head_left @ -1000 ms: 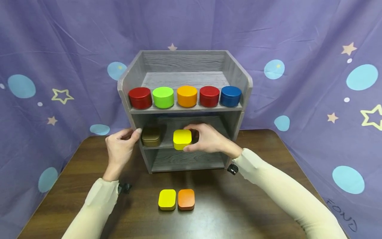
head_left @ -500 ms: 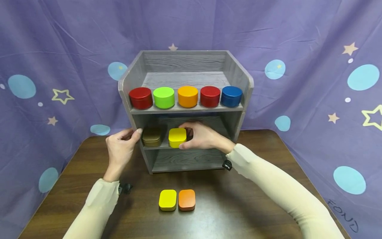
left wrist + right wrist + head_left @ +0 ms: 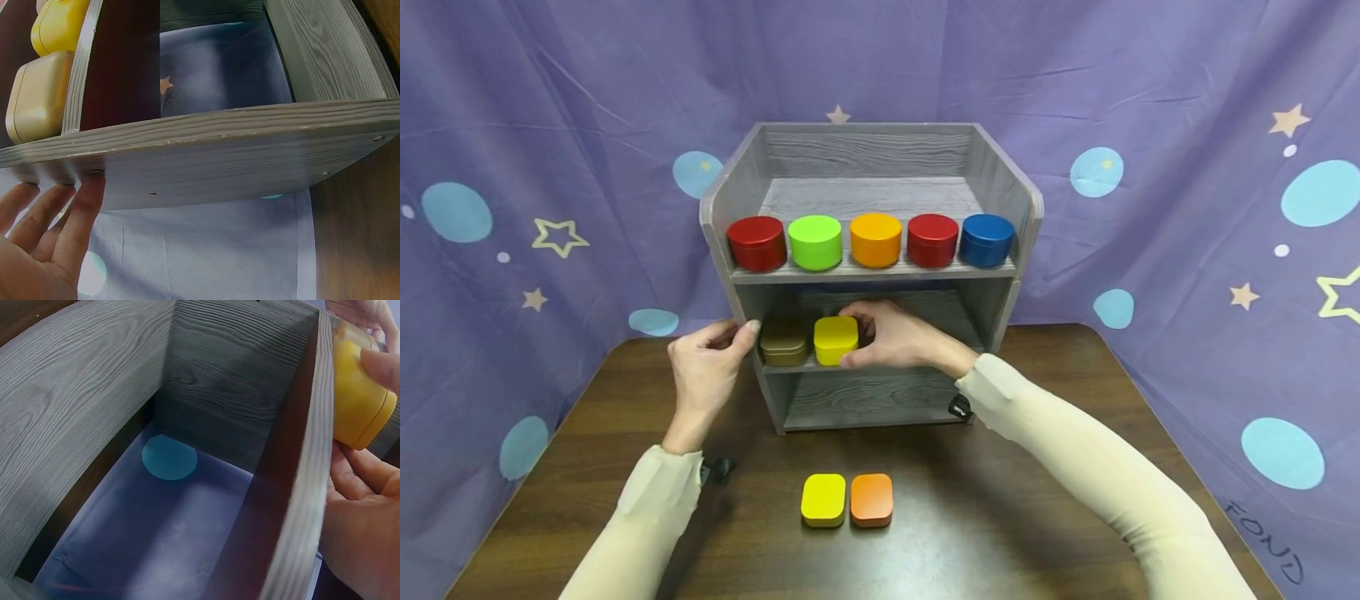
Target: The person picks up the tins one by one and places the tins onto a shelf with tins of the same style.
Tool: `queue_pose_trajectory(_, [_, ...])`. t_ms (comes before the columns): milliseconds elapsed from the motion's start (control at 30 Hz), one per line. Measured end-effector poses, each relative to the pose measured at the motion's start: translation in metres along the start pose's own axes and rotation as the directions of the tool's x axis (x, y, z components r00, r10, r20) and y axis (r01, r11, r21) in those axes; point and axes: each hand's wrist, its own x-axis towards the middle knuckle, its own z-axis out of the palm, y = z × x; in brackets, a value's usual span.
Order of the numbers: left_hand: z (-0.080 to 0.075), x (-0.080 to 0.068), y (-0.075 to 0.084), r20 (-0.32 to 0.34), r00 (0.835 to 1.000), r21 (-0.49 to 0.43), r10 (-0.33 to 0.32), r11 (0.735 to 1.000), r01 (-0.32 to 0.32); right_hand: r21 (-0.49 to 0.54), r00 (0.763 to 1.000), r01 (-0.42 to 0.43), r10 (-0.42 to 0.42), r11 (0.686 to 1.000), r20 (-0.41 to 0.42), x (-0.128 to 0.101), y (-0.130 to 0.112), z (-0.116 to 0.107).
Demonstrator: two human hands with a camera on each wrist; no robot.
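Right hand (image 3: pixel 898 340) grips yellow rounded-square tin (image 3: pixel 836 340) on middle shelf, just beside brown tin (image 3: pixel 784 342); left hand (image 3: pixel 707 371), fingers straight, steadies grey wooden rack (image 3: pixel 741 187) at left edge.

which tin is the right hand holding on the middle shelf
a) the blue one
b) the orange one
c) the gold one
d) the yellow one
d: the right hand grips the yellow tin on the middle shelf, just beside the gold tin; the left hand only rests on the rack's side wall.
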Motion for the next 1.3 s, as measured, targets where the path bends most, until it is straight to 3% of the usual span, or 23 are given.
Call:
queue_pose_trajectory(767, [0.0,0.001,0.001,0.017,1.0,-0.007,-0.009,1.0,0.009,0.013,1.0,-0.003,0.003,1.0,-0.023,0.002,0.002,0.002])
queue_pose_trajectory(1067, [0.001,0.003,0.001,0.015,1.0,-0.008,-0.006,1.0,0.006,0.028,0.985,0.042,-0.037,0.999,-0.169,-0.021,0.006,0.005])
queue_pose_trajectory(1300, [0.0,0.001,0.001,0.013,1.0,-0.012,-0.023,1.0,0.023,0.019,0.972,0.043,-0.037,0.999,-0.231,-0.043,0.013,0.005])
